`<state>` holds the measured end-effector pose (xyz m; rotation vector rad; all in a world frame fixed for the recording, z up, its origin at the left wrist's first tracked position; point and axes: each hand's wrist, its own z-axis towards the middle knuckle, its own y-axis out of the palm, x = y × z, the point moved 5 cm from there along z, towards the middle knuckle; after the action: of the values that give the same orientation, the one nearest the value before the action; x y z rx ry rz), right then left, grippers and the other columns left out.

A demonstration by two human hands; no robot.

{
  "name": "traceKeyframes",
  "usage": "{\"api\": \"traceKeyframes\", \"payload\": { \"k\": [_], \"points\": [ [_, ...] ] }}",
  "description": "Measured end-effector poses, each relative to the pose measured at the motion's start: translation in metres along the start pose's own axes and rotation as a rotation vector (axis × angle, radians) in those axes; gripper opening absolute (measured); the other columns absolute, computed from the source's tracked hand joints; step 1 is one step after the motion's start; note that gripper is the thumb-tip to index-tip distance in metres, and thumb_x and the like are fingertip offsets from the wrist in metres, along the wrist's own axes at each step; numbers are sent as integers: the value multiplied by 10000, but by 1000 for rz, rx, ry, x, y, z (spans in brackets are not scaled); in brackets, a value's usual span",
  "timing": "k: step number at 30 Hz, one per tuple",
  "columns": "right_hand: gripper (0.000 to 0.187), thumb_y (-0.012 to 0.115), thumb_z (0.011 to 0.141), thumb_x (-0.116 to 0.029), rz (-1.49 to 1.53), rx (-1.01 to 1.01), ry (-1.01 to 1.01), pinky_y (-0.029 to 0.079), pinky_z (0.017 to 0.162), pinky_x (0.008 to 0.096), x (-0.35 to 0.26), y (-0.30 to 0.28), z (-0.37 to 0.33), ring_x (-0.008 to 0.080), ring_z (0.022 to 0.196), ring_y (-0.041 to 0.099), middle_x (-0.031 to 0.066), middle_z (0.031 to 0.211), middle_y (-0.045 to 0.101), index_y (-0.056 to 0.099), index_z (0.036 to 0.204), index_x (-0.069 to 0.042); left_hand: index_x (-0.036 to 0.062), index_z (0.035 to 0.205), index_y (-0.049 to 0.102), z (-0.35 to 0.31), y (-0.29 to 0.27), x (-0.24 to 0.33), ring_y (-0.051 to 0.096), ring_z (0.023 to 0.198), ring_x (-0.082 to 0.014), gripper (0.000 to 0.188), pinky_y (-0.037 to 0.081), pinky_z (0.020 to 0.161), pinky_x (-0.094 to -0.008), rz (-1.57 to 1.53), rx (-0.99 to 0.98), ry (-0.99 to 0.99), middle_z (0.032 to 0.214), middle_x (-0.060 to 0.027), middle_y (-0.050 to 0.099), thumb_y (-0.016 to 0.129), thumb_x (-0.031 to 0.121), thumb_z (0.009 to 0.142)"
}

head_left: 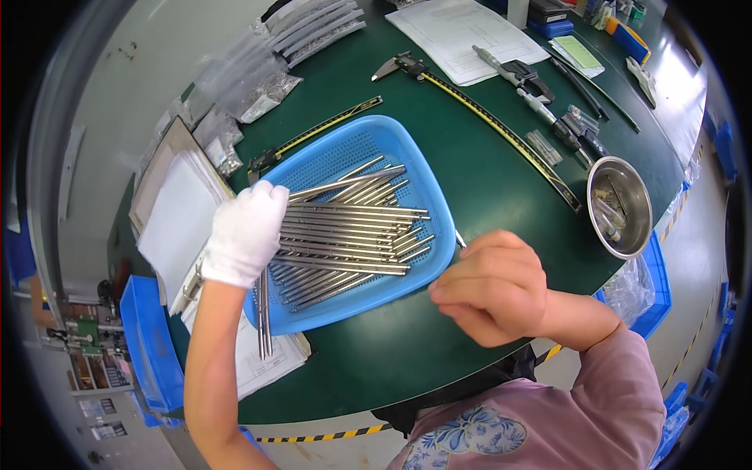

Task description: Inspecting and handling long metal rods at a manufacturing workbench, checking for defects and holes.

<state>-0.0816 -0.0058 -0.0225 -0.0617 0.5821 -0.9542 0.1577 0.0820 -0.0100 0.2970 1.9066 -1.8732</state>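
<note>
My left hand (249,231), in a white glove, is closed at the left side of a blue perforated plastic basket (433,184). Its fingers grip the end of a steel rod (348,182) that slants over the others. Many more steel rods (352,231) lie in the basket, most side by side, some crossed. A few rods (265,321) stick out over the basket's near left rim, below the glove. My bare right hand (497,290) is closed just off the basket's right rim. A small silver tip (460,240) shows beyond its fingers; the rest is hidden.
Two calipers (493,125) (321,129) lie on the green table (501,184). Beyond are papers (462,35) and micrometers (540,102). A steel bowl (641,200) with small parts stands right. Bagged parts (251,90), a clipboard (176,211) and a blue bin (149,345) are left.
</note>
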Motion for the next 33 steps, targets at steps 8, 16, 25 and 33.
{"api": "traceKeyframes", "payload": {
  "k": [8, 16, 25, 33],
  "points": [
    [164, 628, 658, 29, -17, -40, 11, 441, 585, 284, 7, 5, 2, 185, 608, 608, 66, 748, 654, 619, 813, -25, 39, 1038, 553, -131, -52, 72, 469, 575, -99, 183, 378, 528, -227, -1475, -231, -803, 740, -26, 515, 451, 150, 935],
    [139, 631, 679, 34, -28, -255, 10, 442, 589, 298, -1, 36, 15, 205, 628, 607, 58, 748, 641, 628, 801, -32, -15, 1140, 512, -169, -9, 174, 301, 503, -19, 270, 238, 442, -155, -2529, -182, -1030, 758, 7, 477, 392, 145, 960],
    [120, 636, 703, 15, -29, -361, 25, 445, 612, 309, -6, 51, 14, 218, 655, 609, 46, 733, 632, 629, 804, -49, -25, 1174, 471, -165, -8, 196, 416, 513, -46, 273, 339, 447, -176, -2567, -151, -991, 834, -35, 531, 369, 128, 973],
    [134, 648, 676, 23, -50, -337, -10, 440, 598, 308, -4, 51, 13, 215, 633, 601, 50, 722, 629, 622, 789, -43, -24, 1185, 458, -163, -10, 198, 420, 521, -45, 276, 345, 453, -175, -2587, -179, -977, 833, -43, 540, 358, 113, 968]
  ]
}}
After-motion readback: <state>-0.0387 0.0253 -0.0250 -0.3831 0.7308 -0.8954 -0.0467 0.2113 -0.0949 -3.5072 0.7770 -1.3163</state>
